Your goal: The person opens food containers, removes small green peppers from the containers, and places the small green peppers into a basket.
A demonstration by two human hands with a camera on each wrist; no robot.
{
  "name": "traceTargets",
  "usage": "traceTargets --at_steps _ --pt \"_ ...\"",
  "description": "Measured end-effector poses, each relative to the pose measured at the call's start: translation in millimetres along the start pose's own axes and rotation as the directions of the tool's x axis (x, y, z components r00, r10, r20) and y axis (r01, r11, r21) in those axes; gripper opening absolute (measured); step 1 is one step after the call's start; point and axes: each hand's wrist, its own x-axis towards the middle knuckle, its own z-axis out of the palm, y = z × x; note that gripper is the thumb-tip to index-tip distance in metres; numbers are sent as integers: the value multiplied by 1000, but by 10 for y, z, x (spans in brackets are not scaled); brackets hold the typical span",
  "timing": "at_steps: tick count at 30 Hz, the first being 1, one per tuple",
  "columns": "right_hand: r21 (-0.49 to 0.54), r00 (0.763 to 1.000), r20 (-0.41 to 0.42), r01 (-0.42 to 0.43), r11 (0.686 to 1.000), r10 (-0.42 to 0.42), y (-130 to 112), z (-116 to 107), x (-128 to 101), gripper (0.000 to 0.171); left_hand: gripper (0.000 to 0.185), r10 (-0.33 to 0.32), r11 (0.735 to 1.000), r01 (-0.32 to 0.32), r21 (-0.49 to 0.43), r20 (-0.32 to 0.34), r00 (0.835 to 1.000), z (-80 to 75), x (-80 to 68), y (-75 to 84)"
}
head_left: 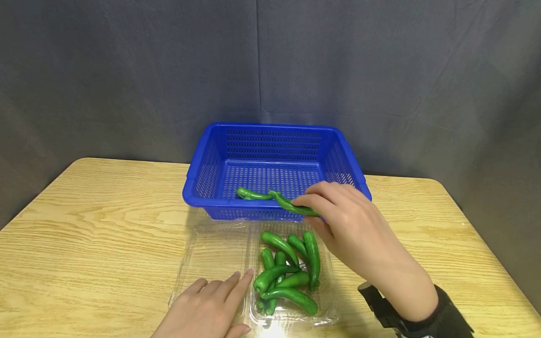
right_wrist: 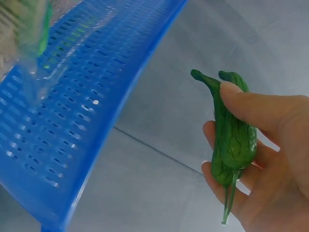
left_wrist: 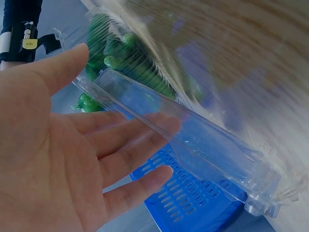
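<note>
My right hand (head_left: 351, 220) grips two green chili peppers (right_wrist: 234, 130) between thumb and fingers, above the near rim of a blue plastic basket (head_left: 276, 203). In the head view, one held pepper (head_left: 287, 204) sticks out leftward from the fingertips. Inside the basket, by its near wall, lies at least one green pepper (head_left: 253, 194), partly hidden by the rim. Several more peppers (head_left: 289, 298) lie in the right half of an opened clear plastic box (head_left: 327, 305). With fingers straight, my left hand (head_left: 209, 305) rests on the box's lid half (head_left: 220, 249), beside the hinge.
The basket stands at the back of the wooden table (head_left: 105, 244), just behind the clear box. A grey cloth curtain (head_left: 169, 80) hangs behind the table. A black strap (head_left: 439, 310) with a device is worn on the right wrist.
</note>
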Motion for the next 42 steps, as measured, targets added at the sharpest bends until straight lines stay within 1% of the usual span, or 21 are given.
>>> traceTargets --at_steps 3,9,13,17,26,36,42 --pt "-12 1000 1 -14 1000 14 32 42 -11 37 72 3 1000 -3 0 -5 1000 2 -1 3" --pt "-51 996 40 -81 995 83 74 117 -33 34 72 15 1000 -15 10 -27 1000 3 -2 0" --pt "-71 989 74 -124 990 129 94 140 -43 33 72 16 1000 -16 9 -23 1000 1 1 -2" --pt "-83 983 98 -150 985 158 112 155 -49 32 72 14 1000 -14 8 -19 1000 0 1 -3" --pt "-94 976 113 -175 980 185 185 205 -69 31 73 3 1000 -3 -5 10 1000 1 -3 1" --pt "-97 976 99 -186 978 195 283 257 -98 29 73 12 1000 -12 15 -4 1000 2 -15 -1" --pt "-97 973 102 -198 975 208 346 296 -127 28 72 18 1000 -18 19 -32 999 4 -8 7"
